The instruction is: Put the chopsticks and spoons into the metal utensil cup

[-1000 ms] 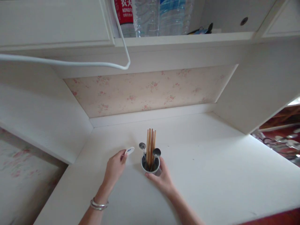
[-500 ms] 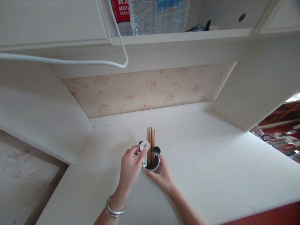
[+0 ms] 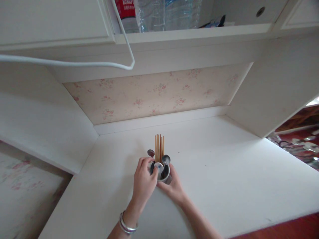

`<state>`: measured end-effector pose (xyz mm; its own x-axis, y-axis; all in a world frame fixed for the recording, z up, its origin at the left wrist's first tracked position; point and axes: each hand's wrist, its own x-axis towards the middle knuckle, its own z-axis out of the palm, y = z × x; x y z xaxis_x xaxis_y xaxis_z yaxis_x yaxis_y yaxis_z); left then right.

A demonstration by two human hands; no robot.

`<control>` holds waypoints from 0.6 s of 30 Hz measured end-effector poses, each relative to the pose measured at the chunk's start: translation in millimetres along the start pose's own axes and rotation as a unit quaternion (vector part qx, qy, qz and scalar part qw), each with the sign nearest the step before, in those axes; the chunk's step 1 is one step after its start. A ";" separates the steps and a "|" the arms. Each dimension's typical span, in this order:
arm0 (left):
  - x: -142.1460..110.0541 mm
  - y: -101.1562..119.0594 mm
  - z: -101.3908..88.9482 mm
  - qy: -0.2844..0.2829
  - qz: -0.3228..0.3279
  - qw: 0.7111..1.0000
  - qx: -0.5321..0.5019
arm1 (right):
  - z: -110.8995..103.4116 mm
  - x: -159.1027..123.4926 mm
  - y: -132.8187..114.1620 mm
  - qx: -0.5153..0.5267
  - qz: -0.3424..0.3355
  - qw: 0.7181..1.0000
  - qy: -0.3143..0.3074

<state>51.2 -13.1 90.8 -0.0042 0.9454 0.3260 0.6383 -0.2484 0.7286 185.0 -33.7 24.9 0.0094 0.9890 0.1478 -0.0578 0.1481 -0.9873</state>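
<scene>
A small metal cup (image 3: 166,177) stands on the white desk (image 3: 224,179), holding several wooden chopsticks (image 3: 159,149) and two metal spoons (image 3: 166,159). My right hand (image 3: 173,189) is wrapped around the cup's near side. My left hand (image 3: 143,182) rests against the cup's left rim, its fingers pinching a white ceramic spoon (image 3: 159,167) whose bowl sits at the cup's mouth. A silver bangle circles my left wrist.
A floral back panel (image 3: 154,94) and white side walls close in the desk nook. Water bottles (image 3: 159,15) stand on the shelf above. A white cable (image 3: 74,63) hangs across the upper left. A red surface with clutter (image 3: 299,146) lies at the right.
My left hand carried the white spoon from the desk on the left over to the cup and lowered it into the cup's mouth. My right hand stayed on the cup.
</scene>
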 end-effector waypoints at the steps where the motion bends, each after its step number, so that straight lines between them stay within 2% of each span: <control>1: -0.8 -2.3 -0.9 -0.002 -0.004 1.000 -0.016 | -0.8 0.0 1.2 -0.018 -0.007 1.000 0.000; 4: -5.6 -13.0 -4.4 -0.007 -0.048 0.995 -0.088 | -5.9 0.8 2.6 -0.092 -0.021 0.996 0.003; 8: -14.6 -35.2 -7.2 -0.031 -0.148 0.967 -0.203 | -25.3 10.0 3.7 -0.134 -0.023 0.991 -0.009; 13: -25.3 -69.7 -3.9 -0.129 -0.208 0.945 -0.215 | -72.3 50.0 11.5 -0.066 -0.018 0.997 0.027; 18: -30.1 -93.0 0.0 -0.146 -0.200 0.949 -0.196 | -127.3 104.8 11.5 -0.068 -0.031 0.990 0.118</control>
<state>-8.0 -18.5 13.2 0.0646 0.9846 -0.1623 0.2955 0.1365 0.9456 312.4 71.6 21.6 0.2436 0.9476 0.2067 0.0856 0.1913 -0.9778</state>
